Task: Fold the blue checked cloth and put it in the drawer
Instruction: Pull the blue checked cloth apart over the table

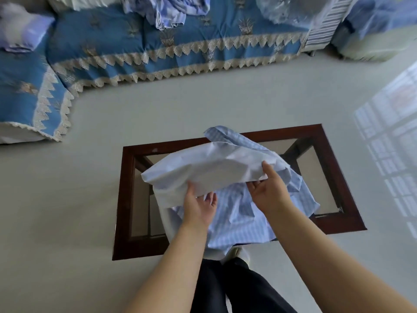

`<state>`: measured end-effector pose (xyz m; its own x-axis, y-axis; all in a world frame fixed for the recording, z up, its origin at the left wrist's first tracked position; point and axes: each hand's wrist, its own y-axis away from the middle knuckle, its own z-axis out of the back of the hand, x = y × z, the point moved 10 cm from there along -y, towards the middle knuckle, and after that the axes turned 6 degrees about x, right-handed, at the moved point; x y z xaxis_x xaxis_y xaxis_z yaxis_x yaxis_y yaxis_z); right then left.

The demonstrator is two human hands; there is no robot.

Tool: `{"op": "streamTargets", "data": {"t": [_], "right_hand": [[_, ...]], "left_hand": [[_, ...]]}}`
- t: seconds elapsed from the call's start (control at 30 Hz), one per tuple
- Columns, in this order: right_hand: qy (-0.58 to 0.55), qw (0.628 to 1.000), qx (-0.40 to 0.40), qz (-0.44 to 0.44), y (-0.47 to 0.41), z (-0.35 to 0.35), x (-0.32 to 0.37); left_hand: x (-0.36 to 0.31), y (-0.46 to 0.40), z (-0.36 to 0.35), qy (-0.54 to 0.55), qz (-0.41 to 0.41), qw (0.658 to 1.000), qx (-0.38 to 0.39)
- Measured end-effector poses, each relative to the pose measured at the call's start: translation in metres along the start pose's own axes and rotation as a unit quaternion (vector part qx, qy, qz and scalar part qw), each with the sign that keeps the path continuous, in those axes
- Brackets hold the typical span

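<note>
A blue checked cloth (237,213) is held up over a glass-topped bench (126,199) with a dark red-brown wooden frame, seen from above on a pale glossy floor (90,132). The cloth is bunched and only partly folded: a paler upper layer is lifted across the middle of the bench, while the striped and checked lower part hangs down over the near edge toward the person's dark trousers (225,290) and a light shoe (237,254).

The left hand (199,206) is gripped on the near left edge of the lifted layer, thumb on top and fingers curled beneath the fabric. The right hand (267,188) is pinched on the right edge of the same layer, thumb raised over the fold and fingers underneath. Both bare forearms are stretched forward from the near edge of the view.

At the far side of the room, a sofa is covered by a blue quilted cover (158,46) trimmed with cream zigzag lace. A crumpled pale blue garment (167,12) is left on the sofa at the far centre, and a lilac cushion (22,30) is seen at the far left. A white slatted panel (327,23) is leaned at the far right. Window light is reflected on the floor at the right.
</note>
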<state>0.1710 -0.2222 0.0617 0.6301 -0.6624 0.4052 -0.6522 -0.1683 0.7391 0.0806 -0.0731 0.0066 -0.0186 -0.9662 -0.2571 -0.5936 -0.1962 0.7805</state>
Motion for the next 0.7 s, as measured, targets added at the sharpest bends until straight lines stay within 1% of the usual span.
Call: {"op": "streamTargets", "data": {"t": [0.07,0.13,0.2,0.27,0.3,0.33,0.4,0.43,0.47,0.5,0.53,0.57,0.6,0.63,0.67,0.7], "right_hand": [[0.051,0.996,-0.029,0.068,0.010,0.001,0.042],[0.131,0.979,-0.059,0.145,0.020,0.007,0.082],[0.197,0.951,-0.100,0.216,0.033,0.012,0.115],[0.243,0.920,-0.136,0.277,0.043,0.016,0.140],[0.262,0.907,-0.148,0.294,0.046,0.017,0.148],[0.270,0.903,-0.158,0.296,0.047,0.018,0.153],[0.218,0.922,-0.165,0.273,0.043,0.027,0.151],[0.183,0.930,-0.173,0.268,0.043,0.032,0.151],[0.179,0.926,-0.178,0.282,0.046,0.034,0.155],[0.223,0.905,-0.181,0.313,0.052,0.030,0.165],[0.295,0.874,-0.171,0.347,0.058,0.020,0.176],[0.371,0.838,-0.141,0.373,0.062,0.002,0.183],[0.435,0.808,-0.095,0.386,0.064,-0.019,0.185],[0.477,0.789,-0.041,0.384,0.065,-0.040,0.181],[0.508,0.777,0.006,0.371,0.064,-0.060,0.173],[0.532,0.766,0.048,0.359,0.064,-0.079,0.162]], "left_hand": [[-0.030,-0.003,-0.003,0.050,-0.075,0.996,-0.013],[-0.063,-0.005,-0.006,0.048,-0.131,0.990,-0.013],[-0.087,-0.005,-0.008,0.012,-0.152,0.988,-0.023],[-0.099,-0.001,-0.007,-0.016,-0.155,0.985,-0.074],[-0.103,0.002,-0.004,-0.034,-0.156,0.981,-0.112],[-0.106,0.007,-0.001,-0.055,-0.162,0.973,-0.154],[-0.113,0.015,-0.001,-0.101,-0.188,0.956,-0.202],[-0.122,0.020,0.000,-0.164,-0.211,0.937,-0.227],[-0.134,0.028,-0.005,-0.272,-0.237,0.898,-0.252],[-0.145,0.036,-0.020,-0.381,-0.273,0.848,-0.248],[-0.152,0.044,-0.042,-0.462,-0.313,0.800,-0.221],[-0.153,0.053,-0.068,-0.513,-0.339,0.769,-0.174],[-0.151,0.056,-0.093,-0.542,-0.349,0.755,-0.117],[-0.143,0.061,-0.121,-0.579,-0.350,0.734,-0.053],[-0.129,0.069,-0.152,-0.627,-0.345,0.698,0.009],[-0.112,0.080,-0.180,-0.675,-0.343,0.651,0.063]]}}
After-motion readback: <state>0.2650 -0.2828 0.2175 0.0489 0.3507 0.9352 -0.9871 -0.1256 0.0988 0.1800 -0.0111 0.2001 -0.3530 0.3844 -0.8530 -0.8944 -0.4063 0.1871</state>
